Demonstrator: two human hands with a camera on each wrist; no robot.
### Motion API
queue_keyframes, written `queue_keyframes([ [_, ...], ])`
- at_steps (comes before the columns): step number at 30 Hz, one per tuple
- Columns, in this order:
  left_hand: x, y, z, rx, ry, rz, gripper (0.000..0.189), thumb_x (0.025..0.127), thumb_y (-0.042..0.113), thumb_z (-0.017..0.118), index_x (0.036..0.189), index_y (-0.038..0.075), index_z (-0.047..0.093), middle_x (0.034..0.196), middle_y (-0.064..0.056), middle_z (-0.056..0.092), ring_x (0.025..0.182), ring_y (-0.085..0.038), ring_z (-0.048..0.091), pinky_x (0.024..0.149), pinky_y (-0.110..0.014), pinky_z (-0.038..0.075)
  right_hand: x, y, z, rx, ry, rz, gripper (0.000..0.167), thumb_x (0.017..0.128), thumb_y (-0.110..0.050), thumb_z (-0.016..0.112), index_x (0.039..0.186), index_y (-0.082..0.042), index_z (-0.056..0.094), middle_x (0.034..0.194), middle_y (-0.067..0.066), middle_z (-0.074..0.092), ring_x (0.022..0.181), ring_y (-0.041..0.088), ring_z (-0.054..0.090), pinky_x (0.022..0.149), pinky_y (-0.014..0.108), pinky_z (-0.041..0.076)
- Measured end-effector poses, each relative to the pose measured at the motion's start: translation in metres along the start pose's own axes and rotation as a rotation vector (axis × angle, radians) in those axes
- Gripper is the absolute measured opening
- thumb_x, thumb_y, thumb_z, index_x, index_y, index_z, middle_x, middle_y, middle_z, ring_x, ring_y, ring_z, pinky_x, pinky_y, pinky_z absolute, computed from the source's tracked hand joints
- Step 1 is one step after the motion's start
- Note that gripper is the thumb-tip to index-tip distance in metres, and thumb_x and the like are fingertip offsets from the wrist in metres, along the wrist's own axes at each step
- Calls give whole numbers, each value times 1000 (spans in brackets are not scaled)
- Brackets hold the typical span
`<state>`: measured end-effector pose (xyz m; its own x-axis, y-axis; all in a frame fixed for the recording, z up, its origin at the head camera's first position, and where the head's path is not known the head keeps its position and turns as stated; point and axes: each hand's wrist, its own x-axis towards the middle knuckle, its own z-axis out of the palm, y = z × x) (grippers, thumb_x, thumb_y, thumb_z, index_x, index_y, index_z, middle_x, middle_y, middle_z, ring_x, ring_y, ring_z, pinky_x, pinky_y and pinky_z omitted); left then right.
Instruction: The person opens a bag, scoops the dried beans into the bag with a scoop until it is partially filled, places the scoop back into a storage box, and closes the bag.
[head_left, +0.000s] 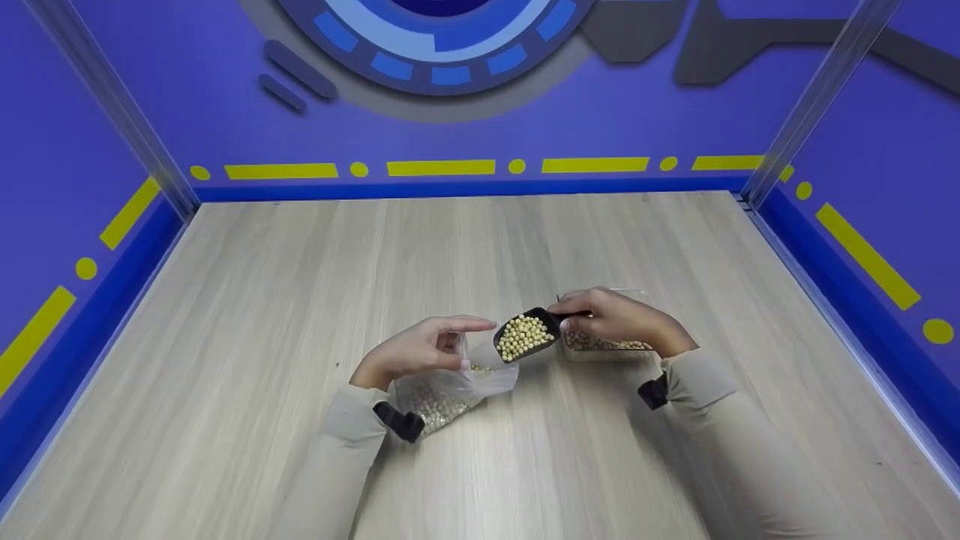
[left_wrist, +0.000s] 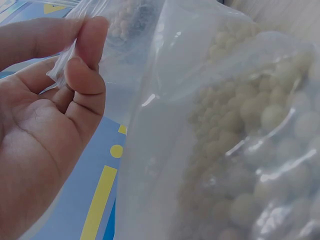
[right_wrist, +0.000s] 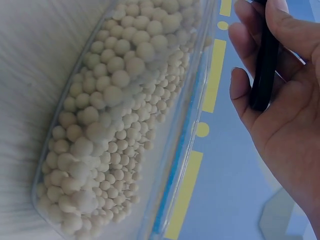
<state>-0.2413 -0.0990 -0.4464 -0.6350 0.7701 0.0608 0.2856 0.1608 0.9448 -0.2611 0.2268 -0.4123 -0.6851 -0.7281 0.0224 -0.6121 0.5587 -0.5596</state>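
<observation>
In the head view, my right hand grips the handle of a black scoop, heaped with round yellow soybeans. The scoop is held tilted at the mouth of a clear plastic bag, which lies partly filled with the same beans. My left hand pinches the bag's edge between its fingers; the left wrist view shows the thin plastic there. Under my right hand stands a clear box of beans, partly covered by that hand. The right wrist view shows the scoop's black handle across the palm.
The wooden table carries the bag at centre and the box just right of it. Blue panels with yellow marks enclose the back and both sides. A black wrist strap touches the bag's left side in the head view.
</observation>
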Motion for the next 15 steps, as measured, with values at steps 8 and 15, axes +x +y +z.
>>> queue_keyframes([
  [8, 1, -1, 0, 9, 0, -17, 63, 80, -7, 64, 140, 0, 47, 141, -23, 47, 66, -4, 43, 60, -15, 40, 1, -3, -3, -43, -16, -36, 31, 92, -3, 57, 121, -6, 68, 113, 9, 68, 107, 25, 63, 92, 42, 50],
  [15, 1, -2, 0, 12, -6, -5, 63, 80, -7, 62, 140, 0, 47, 137, -23, 50, 64, -3, 42, 59, -16, 40, 1, -6, -5, -42, -22, -47, 30, 92, -3, 57, 120, -6, 68, 112, 9, 69, 107, 24, 64, 92, 41, 51],
])
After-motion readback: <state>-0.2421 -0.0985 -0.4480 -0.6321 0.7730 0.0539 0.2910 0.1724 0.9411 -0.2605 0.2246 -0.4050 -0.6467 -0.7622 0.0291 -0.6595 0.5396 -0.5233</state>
